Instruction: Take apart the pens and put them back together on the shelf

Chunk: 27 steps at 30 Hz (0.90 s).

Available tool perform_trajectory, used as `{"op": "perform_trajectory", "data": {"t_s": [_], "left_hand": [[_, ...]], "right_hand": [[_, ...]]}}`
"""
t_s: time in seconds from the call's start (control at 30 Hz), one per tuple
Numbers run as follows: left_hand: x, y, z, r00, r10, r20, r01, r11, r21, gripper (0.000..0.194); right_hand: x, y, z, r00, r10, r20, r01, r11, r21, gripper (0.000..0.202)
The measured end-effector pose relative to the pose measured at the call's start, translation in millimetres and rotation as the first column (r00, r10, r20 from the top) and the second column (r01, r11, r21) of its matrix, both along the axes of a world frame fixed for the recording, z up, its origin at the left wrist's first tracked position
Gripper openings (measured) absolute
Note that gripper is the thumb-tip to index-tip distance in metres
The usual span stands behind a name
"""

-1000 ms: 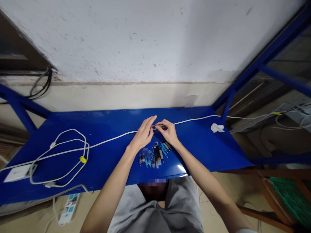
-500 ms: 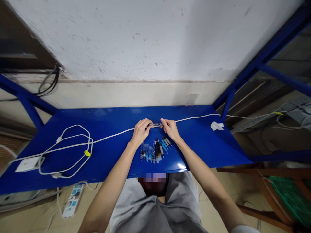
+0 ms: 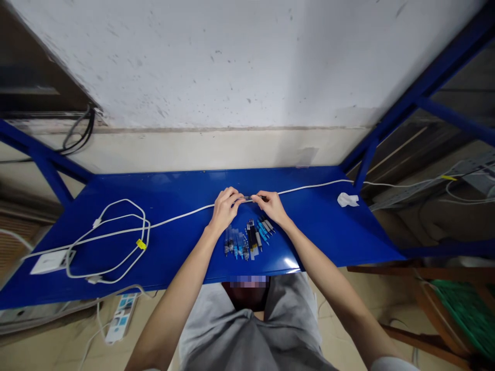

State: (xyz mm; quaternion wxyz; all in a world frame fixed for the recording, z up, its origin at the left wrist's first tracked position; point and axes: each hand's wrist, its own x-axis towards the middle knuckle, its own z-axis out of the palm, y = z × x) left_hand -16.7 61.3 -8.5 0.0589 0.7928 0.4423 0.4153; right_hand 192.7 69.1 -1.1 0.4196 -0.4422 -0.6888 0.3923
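Observation:
Above the blue tabletop point(image 3: 181, 193), my left hand point(image 3: 225, 207) pinches one end of a pen point(image 3: 246, 198) with a clear barrel. My right hand point(image 3: 273, 206) has its fingers closed on the pen's other, dark end. The pen lies level between both hands, partly hidden by the fingers. Just below them, pen parts are laid out in groups: clear barrels point(image 3: 235, 243) on the left, dark slender pieces point(image 3: 253, 240) in the middle, and short blue and grey pieces point(image 3: 266, 226) on the right.
A white cable point(image 3: 181, 214) crosses the tabletop behind the hands. Coiled at the left is more white cable point(image 3: 124, 200) with a yellow tag point(image 3: 141, 244), beside a white box point(image 3: 48, 262). Crumpled tissue point(image 3: 347, 200) lies at the right. A wall point(image 3: 232, 149) stands behind.
My right hand's fingertips have slid left along the pen, closer to my left hand, and a dark piece now shows by the right fingers. The groups of parts look unchanged.

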Motion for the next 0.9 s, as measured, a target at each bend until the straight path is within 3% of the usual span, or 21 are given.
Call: {"op": "perform_trajectory", "data": {"t_s": [0.13,0.33,0.53,0.73,0.9], "left_hand": [[-0.3,-1.5,3.9,1.000,0.018,-0.001,-0.018,1.000,-0.007,0.024],[-2.7,-0.9,8.4,1.000,0.028,-0.004,-0.028,0.998,-0.062,0.025],[-0.8,-4.0,10.1,1.000,-0.002,-0.008,0.002,1.000,-0.031,0.021],[-0.4,-4.1,8.8,1.000,-0.002,-0.015,0.002,1.000,-0.029,0.021],[-1.1,-2.9,6.8,0.999,-0.011,-0.050,0.009,0.999,-0.036,0.018]], "right_hand": [[-1.0,-3.2,2.7,0.998,-0.013,0.054,0.013,1.000,0.009,0.051],[0.0,0.8,1.9,0.999,-0.013,-0.053,0.015,0.999,0.043,0.042],[2.0,0.0,-0.1,0.996,-0.080,0.043,0.080,0.997,-0.007,0.059],[2.1,4.8,1.8,0.997,0.020,-0.072,-0.018,0.999,0.029,0.037],[3.4,5.3,-0.7,0.993,-0.036,0.115,0.030,0.998,0.049,0.055]]}}
